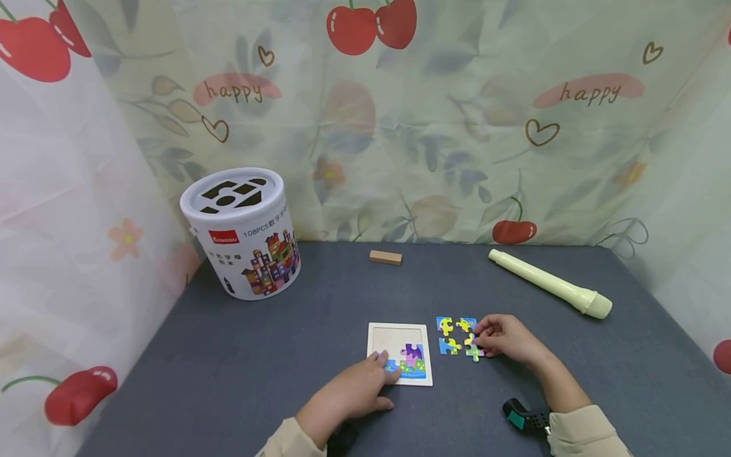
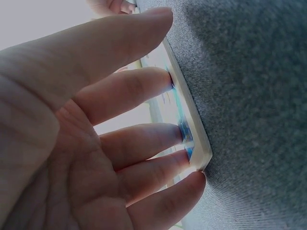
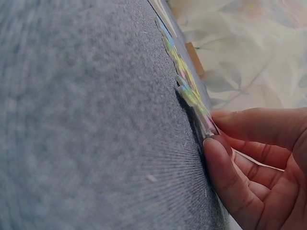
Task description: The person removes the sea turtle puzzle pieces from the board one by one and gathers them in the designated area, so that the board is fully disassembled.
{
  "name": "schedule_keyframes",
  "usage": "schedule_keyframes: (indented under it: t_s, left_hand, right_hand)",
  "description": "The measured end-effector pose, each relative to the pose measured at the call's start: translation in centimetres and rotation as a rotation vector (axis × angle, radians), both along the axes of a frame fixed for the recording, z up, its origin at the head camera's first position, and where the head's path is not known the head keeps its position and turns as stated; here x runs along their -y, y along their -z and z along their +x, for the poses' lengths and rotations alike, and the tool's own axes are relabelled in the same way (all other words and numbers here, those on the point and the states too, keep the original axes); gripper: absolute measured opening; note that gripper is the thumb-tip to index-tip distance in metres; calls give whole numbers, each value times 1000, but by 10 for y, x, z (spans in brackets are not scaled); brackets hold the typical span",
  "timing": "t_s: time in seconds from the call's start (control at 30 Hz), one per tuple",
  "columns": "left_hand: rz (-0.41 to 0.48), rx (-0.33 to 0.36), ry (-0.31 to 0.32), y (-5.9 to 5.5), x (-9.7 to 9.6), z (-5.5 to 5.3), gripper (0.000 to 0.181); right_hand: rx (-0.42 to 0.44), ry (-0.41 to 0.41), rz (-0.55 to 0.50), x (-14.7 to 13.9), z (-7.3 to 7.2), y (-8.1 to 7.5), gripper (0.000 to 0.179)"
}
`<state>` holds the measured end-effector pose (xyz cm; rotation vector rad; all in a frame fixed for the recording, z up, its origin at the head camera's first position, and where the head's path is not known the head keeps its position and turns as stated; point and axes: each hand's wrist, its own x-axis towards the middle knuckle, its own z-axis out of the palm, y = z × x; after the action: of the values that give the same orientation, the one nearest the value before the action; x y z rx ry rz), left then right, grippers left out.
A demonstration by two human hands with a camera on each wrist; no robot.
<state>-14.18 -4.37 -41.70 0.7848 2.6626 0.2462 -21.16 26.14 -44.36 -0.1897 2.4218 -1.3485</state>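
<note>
A square wooden puzzle tray lies on the table with several joined purple, green and blue pieces in its lower right part. My left hand rests on the tray's lower left corner, fingertips on the frame and the blue pieces; part of the puzzle is hidden under it. Beside the tray, my right hand pinches a green and pink puzzle piece between thumb and finger. In the right wrist view that piece tilts slightly off the cloth. Loose blue and yellow pieces lie close by.
A white lidded block bucket stands at the back left. A wooden block lies near the back edge, and a pale yellow toy microphone at the right. A black strap with a green-faced device is by the right wrist.
</note>
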Motion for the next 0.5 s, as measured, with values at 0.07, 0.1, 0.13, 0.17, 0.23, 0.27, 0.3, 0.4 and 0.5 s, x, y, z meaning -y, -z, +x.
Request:
schedule_keyframes:
  t_s: [0.07, 0.1, 0.13, 0.17, 0.23, 0.27, 0.3, 0.4, 0.5]
  left_hand:
    - [1, -14, 7, 0, 0, 1, 52]
    - [2, -21, 10, 0, 0, 1, 52]
    - [2, -27, 12, 0, 1, 1, 52]
    - [3, -31, 13, 0, 1, 1, 52]
    - [4, -35, 13, 0, 1, 2, 53]
    - [5, -34, 13, 0, 1, 2, 53]
    - [6, -33, 12, -1, 1, 2, 53]
    - [6, -26, 9, -1, 1, 2, 52]
    - [5, -25, 7, -1, 0, 1, 52]
  right_hand:
    - [-1, 4, 4, 0, 0, 0, 25]
    - [-1, 8, 6, 0, 0, 0, 25]
    - [-2, 11, 7, 0, 0, 1, 25]
    - [-1, 12, 7, 0, 0, 1, 25]
    - [-2, 14, 9, 0, 0, 1, 25]
    - [-3, 13, 10, 0, 0, 1, 25]
    - [-2, 13, 10, 0, 1, 1, 25]
    - [-1, 18, 9, 0, 0, 1, 24]
    - [-5, 10, 3, 0, 1, 1, 24]
